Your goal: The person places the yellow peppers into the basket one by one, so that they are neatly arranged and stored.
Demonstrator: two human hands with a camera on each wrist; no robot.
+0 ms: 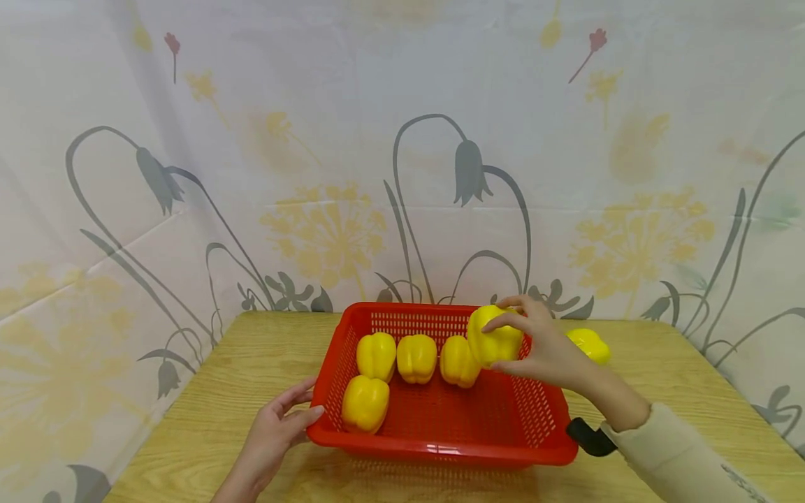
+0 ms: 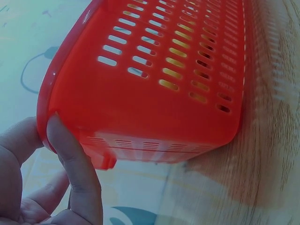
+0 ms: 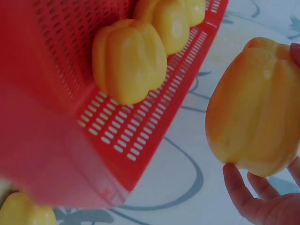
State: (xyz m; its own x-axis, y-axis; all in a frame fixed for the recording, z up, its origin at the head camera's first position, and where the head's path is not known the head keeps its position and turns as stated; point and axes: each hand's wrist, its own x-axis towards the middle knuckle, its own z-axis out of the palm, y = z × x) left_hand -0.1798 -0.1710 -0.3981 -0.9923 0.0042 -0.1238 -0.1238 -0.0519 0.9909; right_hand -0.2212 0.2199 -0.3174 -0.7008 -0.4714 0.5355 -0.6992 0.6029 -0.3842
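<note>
In the head view a red plastic basket (image 1: 440, 450) stands on the table with several yellow bell peppers inside, among them one pepper (image 1: 365, 404) in the near left corner. My left hand (image 1: 277, 426) pinches the basket's left rim between thumb and fingers; the left wrist view shows the thumb (image 2: 75, 164) on the outer wall. My right hand (image 1: 541, 342) grips another yellow bell pepper (image 1: 490, 339) above the basket's far right part. That held pepper (image 3: 255, 108) appears in the right wrist view, apart from the basket, with fingertips at its lower end.
One more yellow pepper (image 1: 590, 345) lies on the wooden table (image 1: 270, 349) to the right of the basket, partly behind the right forearm. A black strap-like piece (image 1: 591, 437) sits at the right wrist. A flower-printed cloth (image 1: 352, 161) hangs behind the table.
</note>
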